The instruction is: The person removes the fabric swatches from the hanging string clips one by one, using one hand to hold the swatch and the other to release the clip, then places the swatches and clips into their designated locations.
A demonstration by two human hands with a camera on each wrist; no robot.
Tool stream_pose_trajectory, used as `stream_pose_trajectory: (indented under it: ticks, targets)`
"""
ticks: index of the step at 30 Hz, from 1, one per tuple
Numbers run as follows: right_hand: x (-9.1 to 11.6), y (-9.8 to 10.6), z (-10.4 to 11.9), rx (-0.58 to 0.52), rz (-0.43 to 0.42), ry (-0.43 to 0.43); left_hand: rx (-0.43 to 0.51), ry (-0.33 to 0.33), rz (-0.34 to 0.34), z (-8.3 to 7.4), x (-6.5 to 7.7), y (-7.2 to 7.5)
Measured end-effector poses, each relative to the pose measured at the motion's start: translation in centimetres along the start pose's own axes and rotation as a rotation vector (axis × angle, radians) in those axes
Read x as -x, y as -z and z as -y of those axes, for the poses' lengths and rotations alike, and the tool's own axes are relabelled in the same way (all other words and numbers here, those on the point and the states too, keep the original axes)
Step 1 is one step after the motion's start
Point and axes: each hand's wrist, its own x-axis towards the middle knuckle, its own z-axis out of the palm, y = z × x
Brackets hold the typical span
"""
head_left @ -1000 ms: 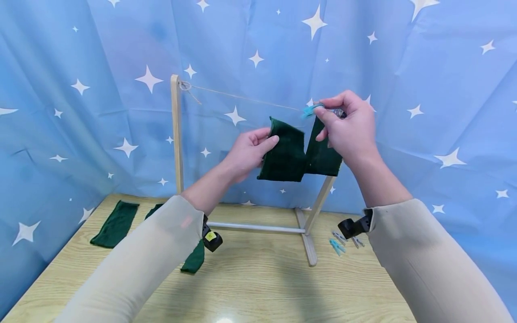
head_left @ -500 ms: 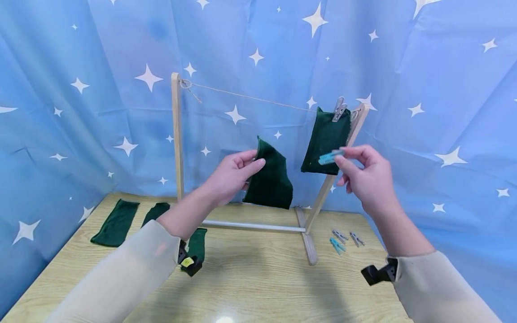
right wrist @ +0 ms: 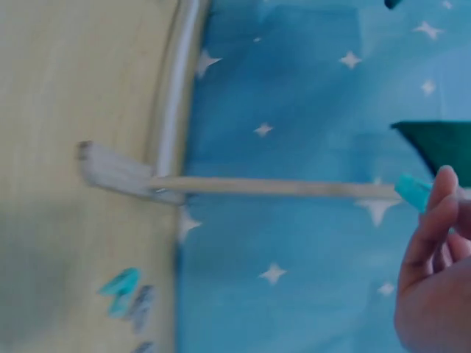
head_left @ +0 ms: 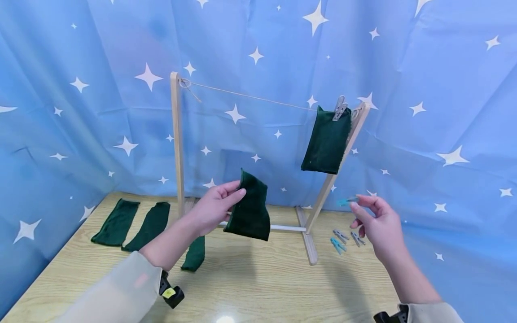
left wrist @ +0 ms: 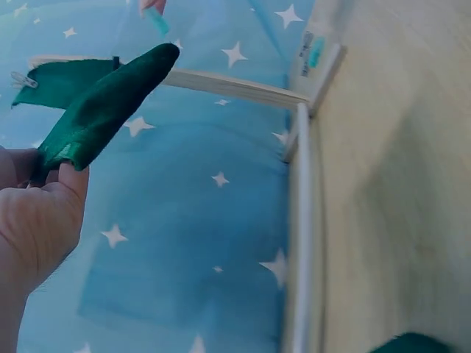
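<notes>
In the head view my left hand point(head_left: 212, 210) pinches the left edge of a dark green cloth point(head_left: 251, 208) between thumb and fingers. The cloth hangs in the air in front of the rack, apart from the string point(head_left: 250, 97). Lower right, my right hand point(head_left: 381, 226) pinches a turquoise clothespin point(head_left: 345, 202); the right wrist view also shows this clothespin point(right wrist: 413, 193) at the fingertips. A second green cloth point(head_left: 325, 146) hangs at the right end of the string, with a grey clothespin point(head_left: 340, 108) on its top edge.
The string runs between a left wooden post point(head_left: 177, 139) and a right post point(head_left: 321, 202), joined by a low white bar point(head_left: 286, 228). Green cloths point(head_left: 116, 223) lie on the table's left. Loose clothespins, turquoise point(head_left: 338, 246) and grey point(head_left: 357, 239), lie right of the rack foot.
Both hands have come down from the string. The left has moved down and left with the cloth; the right has moved down and right, still holding the turquoise clothespin.
</notes>
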Motion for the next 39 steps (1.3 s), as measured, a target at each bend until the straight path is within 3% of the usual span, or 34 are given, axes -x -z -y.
stream_pose_trajectory:
  ticks: [8,22,26,33,39]
  targets:
    - [0.8,0.6,-4.6,-0.028,0.001,-0.08,0.002,0.052,-0.015,3.1,1.0,1.0]
    - [1.6,2.0,-11.8,0.094,0.005,-0.218,0.057,0.082,0.027,7.0,2.1,1.3]
    - [1.4,2.6,-14.1,0.139,0.025,-0.27,0.053,0.104,0.011,8.1,2.3,1.2]
    - [0.7,3.2,-18.0,0.175,0.05,-0.359,0.046,0.136,0.002,9.1,2.8,1.0]
    - [0.4,3.2,-20.5,0.242,0.011,-0.38,0.058,0.127,0.02,9.5,3.0,0.9]
